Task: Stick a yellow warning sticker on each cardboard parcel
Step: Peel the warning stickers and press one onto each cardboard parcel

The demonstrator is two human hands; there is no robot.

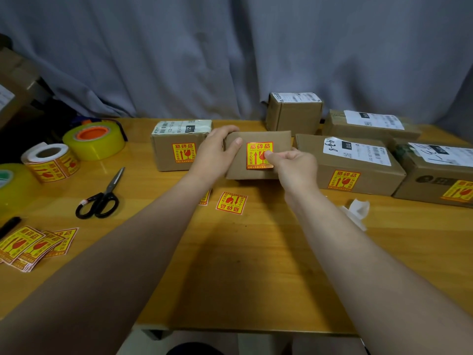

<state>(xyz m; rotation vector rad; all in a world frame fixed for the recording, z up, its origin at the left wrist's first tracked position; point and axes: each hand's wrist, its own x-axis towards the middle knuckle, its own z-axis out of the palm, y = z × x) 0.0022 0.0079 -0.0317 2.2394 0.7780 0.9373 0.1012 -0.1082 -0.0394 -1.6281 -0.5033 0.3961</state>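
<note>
A small brown cardboard parcel stands tilted towards me at the table's middle. My left hand grips its left end, fingers over the top edge and thumb on the front. A yellow warning sticker lies on its front face. My right hand presses a fingertip on the sticker's right half. The parcel to the left and two parcels on the right each carry a sticker. Two more parcels stand behind. A loose sticker lies on the table in front.
At the left lie a sticker roll, a yellow tape roll, another tape roll, black scissors, a black pen and several cut stickers. Crumpled backing paper lies right. A grey curtain hangs behind the wooden table.
</note>
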